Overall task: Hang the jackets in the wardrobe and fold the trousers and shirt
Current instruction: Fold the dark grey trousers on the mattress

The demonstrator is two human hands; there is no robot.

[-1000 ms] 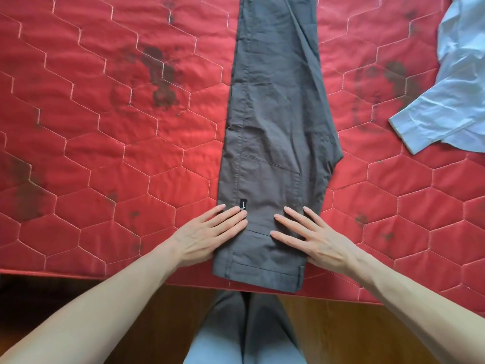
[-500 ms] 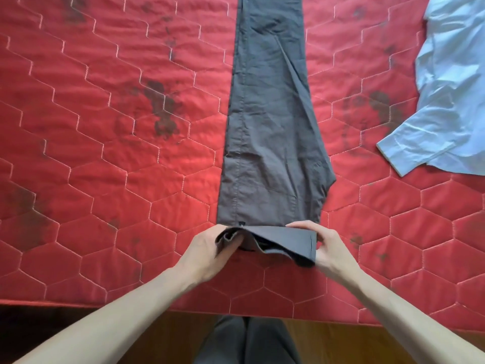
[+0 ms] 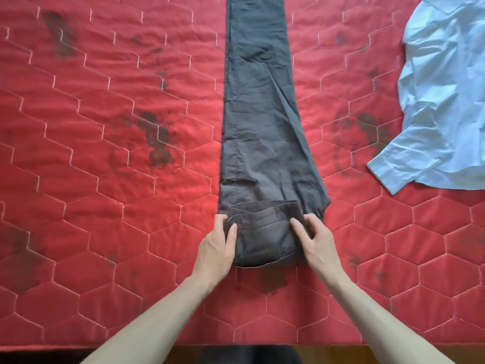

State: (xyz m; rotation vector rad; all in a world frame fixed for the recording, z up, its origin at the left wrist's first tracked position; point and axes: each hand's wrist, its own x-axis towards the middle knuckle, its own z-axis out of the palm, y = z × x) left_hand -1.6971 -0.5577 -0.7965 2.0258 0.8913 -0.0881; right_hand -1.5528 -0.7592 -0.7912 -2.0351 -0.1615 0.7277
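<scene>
Dark grey trousers (image 3: 259, 122) lie lengthwise down the red quilted bedspread (image 3: 105, 206), waist end turned over into a first fold at the near end. Left hand (image 3: 216, 249) & right hand (image 3: 319, 243) each pinch a side of that fold, fingers curled on cloth. Risk: uneven pull from one side skews the fold, or the loose flap springs open. Far leg ends run out of view, so alignment there is prob. unchecked. Pale blue shirt (image 3: 443, 101) waits crumpled at right.

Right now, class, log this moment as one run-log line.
step: folding trousers | left hand: grips folded end | right hand: grips folded end | shirt: unfolded, on bedspread
</scene>
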